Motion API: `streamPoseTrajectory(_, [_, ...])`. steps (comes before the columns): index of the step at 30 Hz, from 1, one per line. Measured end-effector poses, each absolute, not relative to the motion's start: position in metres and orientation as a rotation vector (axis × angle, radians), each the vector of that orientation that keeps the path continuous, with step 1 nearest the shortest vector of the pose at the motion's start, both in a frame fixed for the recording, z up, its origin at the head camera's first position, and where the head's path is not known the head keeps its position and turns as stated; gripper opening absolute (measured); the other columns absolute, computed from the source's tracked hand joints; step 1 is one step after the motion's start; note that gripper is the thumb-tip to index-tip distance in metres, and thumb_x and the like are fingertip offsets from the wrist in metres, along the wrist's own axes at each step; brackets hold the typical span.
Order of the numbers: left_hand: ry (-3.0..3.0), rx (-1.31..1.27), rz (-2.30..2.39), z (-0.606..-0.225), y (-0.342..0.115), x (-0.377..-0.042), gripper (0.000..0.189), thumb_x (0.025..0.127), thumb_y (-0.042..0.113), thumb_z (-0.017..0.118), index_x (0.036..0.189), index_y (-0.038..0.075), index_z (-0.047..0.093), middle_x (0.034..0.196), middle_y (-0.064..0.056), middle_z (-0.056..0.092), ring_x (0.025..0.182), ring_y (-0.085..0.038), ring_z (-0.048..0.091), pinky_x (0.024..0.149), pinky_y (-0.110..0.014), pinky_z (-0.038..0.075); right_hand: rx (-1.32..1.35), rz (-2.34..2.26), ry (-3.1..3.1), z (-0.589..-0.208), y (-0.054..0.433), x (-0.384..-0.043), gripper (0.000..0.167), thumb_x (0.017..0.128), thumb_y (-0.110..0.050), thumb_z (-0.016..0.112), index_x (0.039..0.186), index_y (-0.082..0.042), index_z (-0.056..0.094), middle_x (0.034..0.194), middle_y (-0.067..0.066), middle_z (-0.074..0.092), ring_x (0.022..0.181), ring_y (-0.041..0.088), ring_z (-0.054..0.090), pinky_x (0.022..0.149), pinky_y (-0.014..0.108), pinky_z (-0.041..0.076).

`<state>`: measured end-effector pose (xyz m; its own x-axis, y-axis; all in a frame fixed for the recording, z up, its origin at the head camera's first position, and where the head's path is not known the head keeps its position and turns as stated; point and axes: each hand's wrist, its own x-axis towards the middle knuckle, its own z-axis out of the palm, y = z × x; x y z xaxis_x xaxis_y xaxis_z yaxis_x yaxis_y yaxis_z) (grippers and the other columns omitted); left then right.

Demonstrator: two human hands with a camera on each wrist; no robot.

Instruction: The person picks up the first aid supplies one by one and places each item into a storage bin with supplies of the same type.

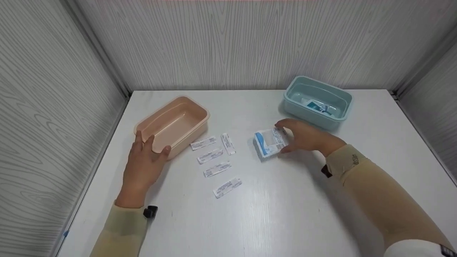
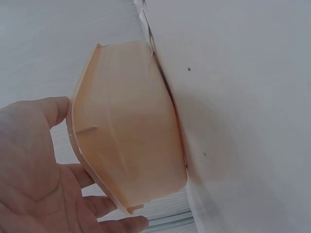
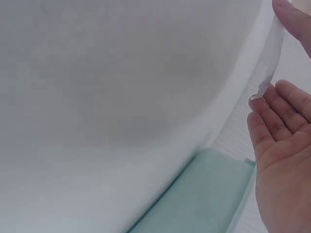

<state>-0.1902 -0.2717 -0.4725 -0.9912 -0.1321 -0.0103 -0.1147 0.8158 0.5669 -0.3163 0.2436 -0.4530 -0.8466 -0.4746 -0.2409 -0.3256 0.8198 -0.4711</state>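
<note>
My right hand (image 1: 301, 137) grips a small white-and-blue packet (image 1: 268, 143) by its right side, thumb at the near edge and fingers at the far edge. In the right wrist view the packet (image 3: 269, 60) shows edge-on between thumb and fingertips. On the left, my left hand (image 1: 144, 164) rests at the near corner of a peach plastic bin (image 1: 194, 137), fingers spread over the rim. The left wrist view has the thumb touching the rim of the bin (image 2: 129, 116). Several slim white printed sachets (image 1: 210, 156) lie between the bin and the packet.
A light-blue bin (image 1: 310, 116) stands at the back right, just beyond my right hand, with a few small packets (image 1: 317, 106) inside. Wood-grain panels (image 1: 228, 46) enclose the white table (image 1: 257, 214) at the back and on both sides.
</note>
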Motion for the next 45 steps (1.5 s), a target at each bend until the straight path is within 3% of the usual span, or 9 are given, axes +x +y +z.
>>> streamPoseTrajectory(11, [-2.948, 0.22, -0.917, -0.469, -0.279, -0.177, 0.096, 0.113, 0.068, 0.053, 0.178, 0.002, 0.029, 0.191, -0.021, -0.009, 0.173, -0.061, 0.013, 0.128, -0.086, 0.028, -0.552, -0.723, 2.792, -0.419, 0.261, -0.319, 0.097, 0.088, -0.031, 0.1, 0.168, -0.01, 0.05, 0.172, 0.014, 0.054, 0.156, 0.037, 0.051, 0.135, 0.064, 0.039])
streamPoseTrajectory(19, [-2.923, 0.219, -0.921, -0.47, -0.277, -0.175, 0.095, 0.113, 0.067, 0.053, 0.178, 0.002, 0.029, 0.191, -0.022, -0.008, 0.172, -0.062, 0.016, 0.128, -0.085, 0.029, -0.285, -0.774, 2.862, -0.391, 0.303, -0.343, 0.111, 0.092, -0.055, 0.093, 0.173, -0.002, 0.039, 0.175, 0.025, 0.046, 0.158, 0.046, 0.047, 0.133, 0.07, 0.036])
streamPoseTrajectory(25, [-2.939, 0.251, -0.92, -0.47, -0.278, -0.167, 0.094, 0.113, 0.067, 0.053, 0.179, 0.003, 0.028, 0.191, -0.022, -0.007, 0.172, -0.062, 0.015, 0.128, -0.085, 0.03, -0.117, -0.811, 2.903, -0.389, 0.337, -0.357, 0.117, 0.095, -0.061, 0.088, 0.177, 0.0, 0.03, 0.183, 0.029, 0.032, 0.169, 0.053, 0.031, 0.137, 0.072, 0.028])
streamPoseTrajectory(45, [-2.937, 0.204, -0.884, -0.462, -0.267, -0.163, 0.098, 0.112, 0.073, 0.05, 0.177, 0.002, 0.032, 0.191, -0.023, -0.005, 0.172, -0.062, 0.015, 0.129, -0.083, 0.03, 0.045, -0.8, 2.891, -0.391, 0.379, -0.356, 0.123, 0.096, -0.064, 0.084, 0.179, 0.001, 0.02, 0.183, 0.033, 0.026, 0.168, 0.059, 0.028, 0.134, 0.077, 0.027])
